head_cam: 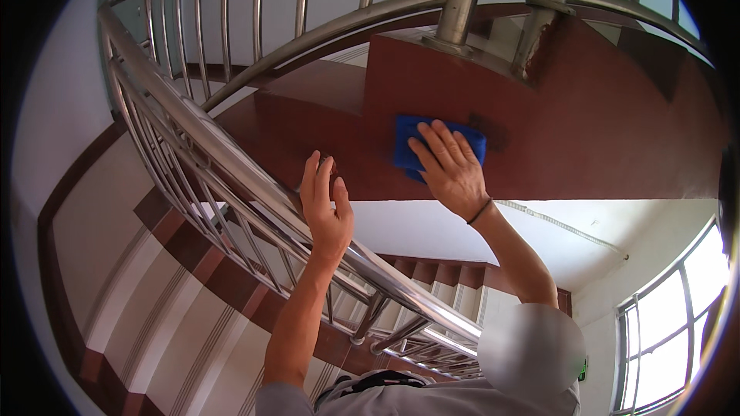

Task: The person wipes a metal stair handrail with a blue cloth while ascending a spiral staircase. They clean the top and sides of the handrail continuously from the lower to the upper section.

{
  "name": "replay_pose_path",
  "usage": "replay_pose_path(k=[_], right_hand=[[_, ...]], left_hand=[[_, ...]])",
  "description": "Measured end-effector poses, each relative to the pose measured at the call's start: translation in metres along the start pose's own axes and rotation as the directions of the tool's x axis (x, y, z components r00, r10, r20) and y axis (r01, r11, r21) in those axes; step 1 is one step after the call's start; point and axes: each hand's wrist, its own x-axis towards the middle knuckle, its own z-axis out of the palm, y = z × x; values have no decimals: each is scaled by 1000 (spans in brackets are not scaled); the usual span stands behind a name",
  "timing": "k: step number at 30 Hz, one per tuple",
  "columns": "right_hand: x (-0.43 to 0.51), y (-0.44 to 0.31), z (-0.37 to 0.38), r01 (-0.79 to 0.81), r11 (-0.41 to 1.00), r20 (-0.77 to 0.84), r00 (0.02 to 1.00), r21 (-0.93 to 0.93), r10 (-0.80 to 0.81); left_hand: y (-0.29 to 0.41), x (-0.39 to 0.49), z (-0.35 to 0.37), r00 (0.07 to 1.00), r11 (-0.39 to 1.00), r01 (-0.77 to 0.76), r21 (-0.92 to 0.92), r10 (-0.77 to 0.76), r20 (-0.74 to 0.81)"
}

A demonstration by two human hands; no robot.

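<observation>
My right hand (451, 170) presses a folded blue cloth (407, 141) flat against a dark red stair-side panel (578, 144). A dark smudge (490, 132) shows on the panel just right of the cloth. My left hand (328, 202) is raised near the panel's lower left edge, beside the polished metal handrail (231, 156), with its fingers apart. Behind its fingertips is a small dark reddish thing or mark, partly hidden; I cannot tell which.
Metal railings with upright bars (258, 11) run along the top and left. Thick metal posts (459, 0) stand on the panel's stepped upper edge. Tiled stairs (173, 300) lie below at the left, and more steps (442, 294) show beyond the handrail. A barred window (665, 323) is at the right.
</observation>
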Motion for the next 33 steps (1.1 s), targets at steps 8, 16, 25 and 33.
replay_pose_path(k=[8,16,25,33], right_hand=[[34,-33,56,-83,996,-87,992,39,86],[-55,-52,64,36,996,134,990,79,-46],[-47,-6,6,-298,954,-142,946,-26,292],[-30,-53,65,-36,994,-14,999,104,38]], left_hand=[[-2,3,0,999,992,-38,118,36,20],[-3,2,2,998,993,-24,116,17,57],[-1,1,1,1000,1000,-2,29,2,18],[1,3,-1,997,986,-32,161,20,75]])
